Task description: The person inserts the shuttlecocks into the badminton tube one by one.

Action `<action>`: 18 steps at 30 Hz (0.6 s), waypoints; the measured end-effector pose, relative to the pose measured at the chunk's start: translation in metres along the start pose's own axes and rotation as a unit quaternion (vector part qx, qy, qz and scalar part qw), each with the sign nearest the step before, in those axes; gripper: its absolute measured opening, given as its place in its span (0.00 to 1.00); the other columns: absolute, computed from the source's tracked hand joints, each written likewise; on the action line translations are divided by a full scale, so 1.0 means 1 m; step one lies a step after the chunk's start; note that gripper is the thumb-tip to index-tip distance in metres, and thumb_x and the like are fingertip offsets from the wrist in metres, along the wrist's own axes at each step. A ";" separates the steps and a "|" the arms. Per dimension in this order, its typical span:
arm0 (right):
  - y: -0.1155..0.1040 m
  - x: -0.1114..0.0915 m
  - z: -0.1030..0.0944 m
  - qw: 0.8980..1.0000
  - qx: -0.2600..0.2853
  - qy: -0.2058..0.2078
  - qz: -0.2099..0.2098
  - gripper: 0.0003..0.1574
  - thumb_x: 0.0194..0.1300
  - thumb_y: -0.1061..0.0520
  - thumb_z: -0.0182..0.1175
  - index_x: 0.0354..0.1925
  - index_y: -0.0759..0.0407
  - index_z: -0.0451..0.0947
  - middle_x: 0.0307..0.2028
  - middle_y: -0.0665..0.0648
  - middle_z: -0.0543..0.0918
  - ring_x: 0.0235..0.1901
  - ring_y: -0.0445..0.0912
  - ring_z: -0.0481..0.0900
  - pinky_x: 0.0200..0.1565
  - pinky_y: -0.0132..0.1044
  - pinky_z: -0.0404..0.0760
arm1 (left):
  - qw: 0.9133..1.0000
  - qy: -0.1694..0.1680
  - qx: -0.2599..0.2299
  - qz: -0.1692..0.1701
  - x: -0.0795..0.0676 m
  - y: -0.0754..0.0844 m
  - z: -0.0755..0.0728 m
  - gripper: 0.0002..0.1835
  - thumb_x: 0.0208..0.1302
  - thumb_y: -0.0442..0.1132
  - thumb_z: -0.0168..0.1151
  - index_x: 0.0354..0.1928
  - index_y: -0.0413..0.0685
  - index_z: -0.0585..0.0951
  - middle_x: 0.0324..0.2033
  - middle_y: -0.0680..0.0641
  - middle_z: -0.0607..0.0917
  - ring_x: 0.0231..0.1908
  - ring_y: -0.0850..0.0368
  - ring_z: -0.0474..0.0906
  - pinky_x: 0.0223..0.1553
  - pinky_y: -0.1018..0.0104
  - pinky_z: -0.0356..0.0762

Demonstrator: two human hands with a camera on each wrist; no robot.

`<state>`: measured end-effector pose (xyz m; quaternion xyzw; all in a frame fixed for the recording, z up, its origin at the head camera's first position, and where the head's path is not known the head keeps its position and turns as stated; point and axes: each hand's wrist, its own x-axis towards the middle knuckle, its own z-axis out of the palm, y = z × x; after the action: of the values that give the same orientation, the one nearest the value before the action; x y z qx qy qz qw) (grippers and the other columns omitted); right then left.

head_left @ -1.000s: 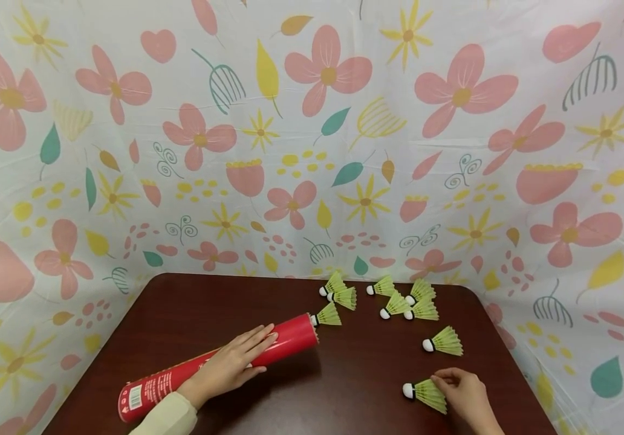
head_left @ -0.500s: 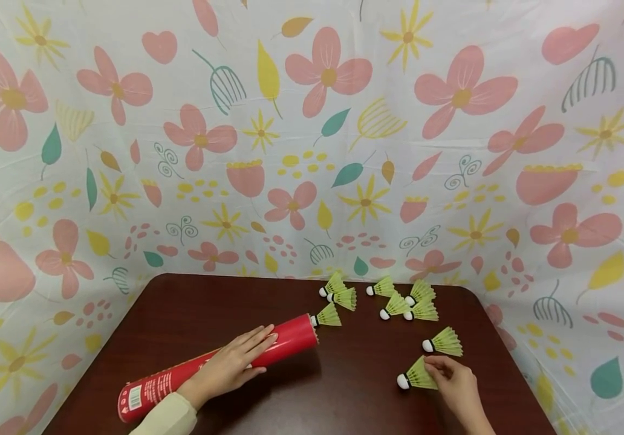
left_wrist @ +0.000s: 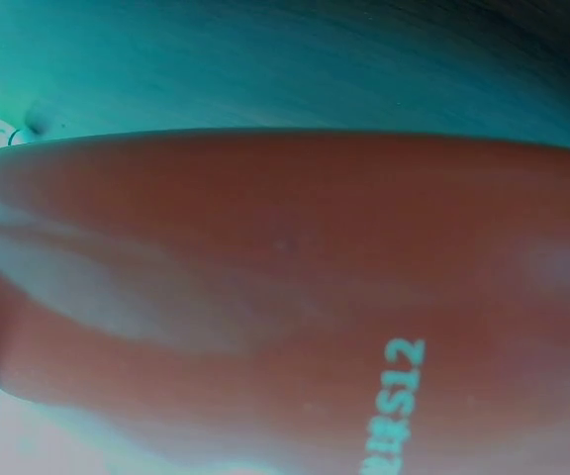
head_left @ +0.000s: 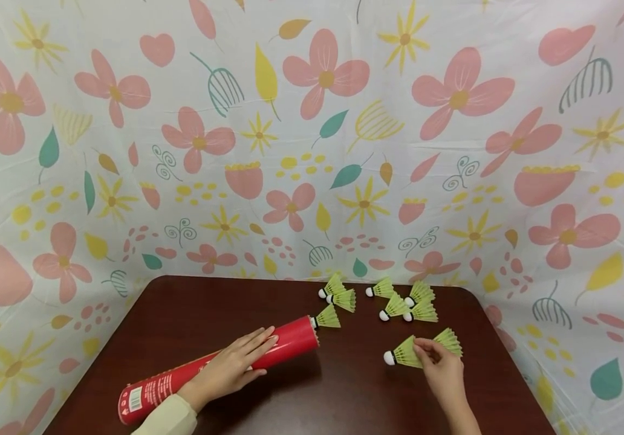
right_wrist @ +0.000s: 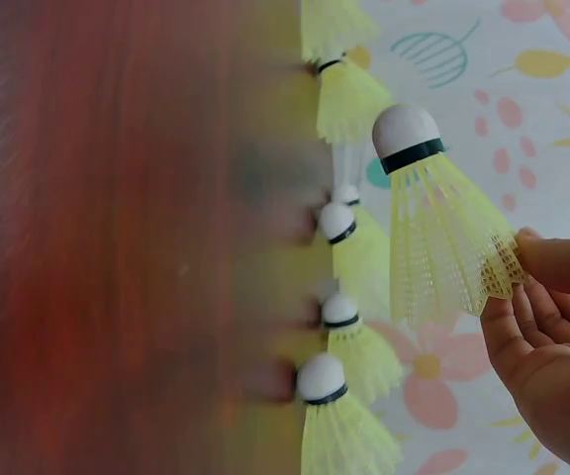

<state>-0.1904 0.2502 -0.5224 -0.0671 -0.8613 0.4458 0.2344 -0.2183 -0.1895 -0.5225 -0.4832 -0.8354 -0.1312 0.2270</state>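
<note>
In the head view my left hand (head_left: 230, 367) lies over a long red shuttlecock tube (head_left: 293, 342), its fingers stretched across the upper side and its thumb along the near side. The tube slants on the table, its mouth to the right. A shuttlecock (head_left: 328, 318) sits at that mouth, cork end toward it. My right hand (head_left: 444, 370) pinches the feather edge of a yellow-green shuttlecock (head_left: 407, 354) between thumb and fingers, white cork pointing left. The right wrist view shows this pinch closely. Red tube wall (left_wrist: 285, 257) fills most of the left wrist view.
Several more shuttlecocks (head_left: 396, 307) lie in groups along the table's back edge. One single shuttlecock (head_left: 450, 341) is partly behind my right hand. The dark brown table (head_left: 355, 399) meets a floral sheet (head_left: 290, 151) at its back and sides.
My right hand has picked the shuttlecock up and carried it away from me and to the left. The left hand and the tube stay where they were.
</note>
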 end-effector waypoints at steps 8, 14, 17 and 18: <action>-0.015 0.004 0.014 0.999 0.035 0.011 -0.021 0.07 0.59 0.67 0.65 0.39 0.64 0.84 0.33 0.61 0.86 0.28 0.33 0.79 0.26 0.23 0.76 | 1.000 -0.012 -0.004 -0.007 0.002 0.000 0.000 0.37 0.64 0.53 0.61 0.70 0.43 0.65 0.71 0.44 0.62 0.63 0.42 0.68 0.58 0.53 0.72; -0.024 0.003 0.024 0.997 0.075 0.001 -0.033 0.08 0.60 0.70 0.64 0.40 0.67 0.84 0.35 0.63 0.86 0.30 0.36 0.81 0.29 0.21 0.76 | 1.000 -0.023 -0.012 -0.014 0.003 0.001 -0.002 0.36 0.64 0.52 0.61 0.71 0.45 0.65 0.71 0.45 0.62 0.64 0.44 0.67 0.59 0.53 0.71; -0.030 0.002 0.030 0.995 0.092 -0.002 -0.037 0.09 0.60 0.70 0.63 0.41 0.68 0.83 0.35 0.63 0.86 0.31 0.36 0.81 0.31 0.20 0.77 | 1.000 -0.024 -0.010 -0.015 0.003 0.001 -0.002 0.37 0.64 0.52 0.61 0.71 0.46 0.64 0.71 0.46 0.62 0.65 0.45 0.67 0.59 0.54 0.71; -0.032 0.001 0.032 0.995 0.095 -0.003 -0.039 0.09 0.60 0.70 0.63 0.41 0.68 0.83 0.35 0.63 0.86 0.31 0.36 0.81 0.31 0.20 0.77 | 1.000 -0.023 -0.008 -0.014 0.003 0.001 -0.001 0.37 0.64 0.52 0.61 0.71 0.46 0.64 0.71 0.45 0.62 0.65 0.45 0.67 0.59 0.54 0.71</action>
<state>-0.2033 0.2084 -0.5122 -0.0097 -0.8180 0.5161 0.2540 -0.2182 -0.1876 -0.5199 -0.4762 -0.8458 -0.1300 0.2022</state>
